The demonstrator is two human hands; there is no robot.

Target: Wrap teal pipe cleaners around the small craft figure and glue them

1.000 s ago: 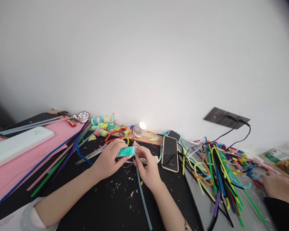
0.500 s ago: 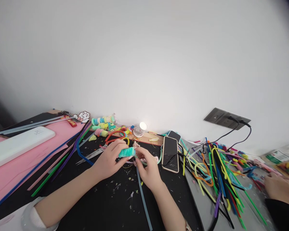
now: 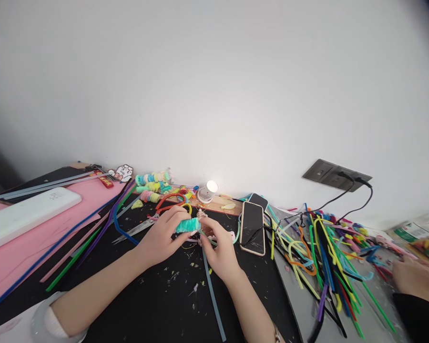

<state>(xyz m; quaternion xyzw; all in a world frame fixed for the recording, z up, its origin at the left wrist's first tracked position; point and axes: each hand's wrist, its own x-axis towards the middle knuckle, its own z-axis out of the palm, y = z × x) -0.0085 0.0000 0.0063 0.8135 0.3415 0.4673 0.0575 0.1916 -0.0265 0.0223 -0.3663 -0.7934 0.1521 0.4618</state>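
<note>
Between my hands is a tightly wound coil of turquoise pipe cleaner (image 3: 188, 225), held above the black table. My left hand (image 3: 163, 234) is closed around its left end, thumb below and fingers on top. At the coil's right end, my right hand (image 3: 219, 247) pinches with thumb and fingertips; the small piece between them is partly hidden. A grey-blue strip (image 3: 213, 297) lies below, its upper end running under my right fingers. Behind my left hand rest scissors (image 3: 134, 231) with red-orange handles.
Several wound pipe-cleaner pieces (image 3: 152, 178) and a lit white cup-shaped lamp (image 3: 208, 191) stand along the wall. Right of my hands lie a phone (image 3: 253, 228) and a heap of loose pipe cleaners (image 3: 329, 257). Another person's hand (image 3: 416, 278) is at the far right. White case (image 3: 32, 216) at left.
Almost nothing differs. My hands keep their hold on the turquoise coil, with only a very slight shift of the right fingers at its end.
</note>
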